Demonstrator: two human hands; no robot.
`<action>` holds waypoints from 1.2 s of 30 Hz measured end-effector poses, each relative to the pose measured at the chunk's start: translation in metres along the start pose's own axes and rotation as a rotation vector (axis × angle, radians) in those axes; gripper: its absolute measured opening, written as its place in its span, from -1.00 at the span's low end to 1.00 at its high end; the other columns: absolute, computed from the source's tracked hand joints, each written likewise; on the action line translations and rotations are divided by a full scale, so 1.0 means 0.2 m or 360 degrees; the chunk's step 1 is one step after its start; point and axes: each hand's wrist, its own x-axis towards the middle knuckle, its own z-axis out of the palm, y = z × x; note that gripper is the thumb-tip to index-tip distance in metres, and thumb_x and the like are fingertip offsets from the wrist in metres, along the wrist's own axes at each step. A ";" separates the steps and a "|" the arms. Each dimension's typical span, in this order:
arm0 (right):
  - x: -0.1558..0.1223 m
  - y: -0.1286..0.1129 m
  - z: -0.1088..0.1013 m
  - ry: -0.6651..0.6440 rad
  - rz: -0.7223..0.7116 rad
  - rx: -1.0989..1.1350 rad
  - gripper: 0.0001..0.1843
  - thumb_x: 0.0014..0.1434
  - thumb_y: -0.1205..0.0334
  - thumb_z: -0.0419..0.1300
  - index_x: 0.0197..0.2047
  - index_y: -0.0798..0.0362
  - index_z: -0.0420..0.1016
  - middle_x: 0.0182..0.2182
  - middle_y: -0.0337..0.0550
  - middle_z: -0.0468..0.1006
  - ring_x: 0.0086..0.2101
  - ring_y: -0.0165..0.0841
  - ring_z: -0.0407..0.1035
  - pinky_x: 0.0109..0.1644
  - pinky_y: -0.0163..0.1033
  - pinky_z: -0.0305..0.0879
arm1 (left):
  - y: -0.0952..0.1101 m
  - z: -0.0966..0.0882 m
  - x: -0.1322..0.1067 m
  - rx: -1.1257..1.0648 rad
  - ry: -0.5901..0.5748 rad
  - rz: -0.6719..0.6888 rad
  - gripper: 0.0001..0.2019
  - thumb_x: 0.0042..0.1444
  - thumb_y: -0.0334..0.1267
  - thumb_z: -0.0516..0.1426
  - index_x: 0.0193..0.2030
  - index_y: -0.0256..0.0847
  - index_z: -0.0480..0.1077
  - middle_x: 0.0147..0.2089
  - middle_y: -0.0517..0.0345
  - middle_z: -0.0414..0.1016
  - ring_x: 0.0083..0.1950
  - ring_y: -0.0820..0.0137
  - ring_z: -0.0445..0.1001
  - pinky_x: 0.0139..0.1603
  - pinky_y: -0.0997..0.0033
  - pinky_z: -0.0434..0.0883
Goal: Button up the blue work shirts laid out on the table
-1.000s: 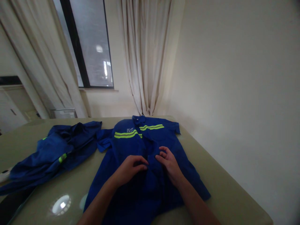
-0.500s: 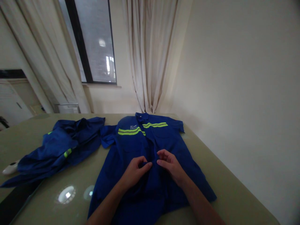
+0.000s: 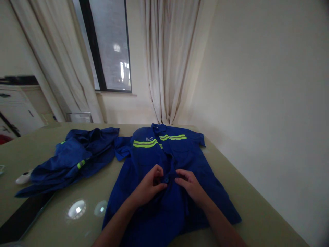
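Note:
A blue short-sleeved work shirt (image 3: pixel 145 159) with yellow-green reflective stripes lies front up, its collar away from me. Its front is partly open down the middle. My left hand (image 3: pixel 150 183) pinches one front edge beside a small blue button (image 3: pixel 166 179). Just across the button, my right hand (image 3: pixel 190 186) has its thumb and fingers closed on the other front edge. The cloth between the fingertips is partly hidden, and the two hands are a little apart.
Left of the shirt lies a crumpled blue garment (image 3: pixel 69 157) with reflective strips, a white object (image 3: pixel 23 177) poking out by its end. Below it is a dark flat panel (image 3: pixel 28 212). The glossy table (image 3: pixel 84 226) reflects lamps. A wall (image 3: pixel 269 103) runs along the right.
The view has turned slightly left. The button now shows between my hands, and my left fingers have lifted slightly off the edge's top. Both hands remain at the shirt front.

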 end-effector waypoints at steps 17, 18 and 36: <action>-0.02 -0.03 0.02 0.0250 -0.0432 -0.0650 -0.80 0.21 0.08 0.28 -0.33 0.02 0.54 -0.51 -0.33 0.31 -0.47 -0.41 0.17 -0.37 -0.30 0.10 | -0.01 0.11 0.02 0.1565 0.0103 0.0495 -0.86 0.34 -0.37 0.07 -0.14 -0.14 0.46 -0.10 0.11 0.53 -0.08 0.28 0.44 0.02 0.26 0.39; -0.02 -0.02 0.02 0.0225 -0.0427 -0.0681 -0.82 0.21 0.11 0.27 -0.33 0.03 0.53 -0.52 -0.33 0.30 -0.47 -0.41 0.17 -0.37 -0.30 0.10 | -0.02 0.12 0.02 0.1541 0.0099 0.0493 -0.86 0.35 -0.37 0.06 -0.15 -0.14 0.45 -0.15 0.12 0.53 -0.11 0.29 0.44 0.00 0.27 0.39; -0.03 -0.01 0.02 0.0071 -0.0370 -0.0900 -0.88 0.14 0.18 0.25 -0.33 0.06 0.48 -0.56 -0.36 0.27 -0.52 -0.44 0.17 -0.44 -0.33 0.09 | -0.09 0.14 0.01 0.1363 0.0339 0.0669 -0.88 0.38 -0.33 0.05 -0.09 -0.12 0.41 -0.20 0.18 0.56 -0.19 0.34 0.50 -0.01 0.26 0.41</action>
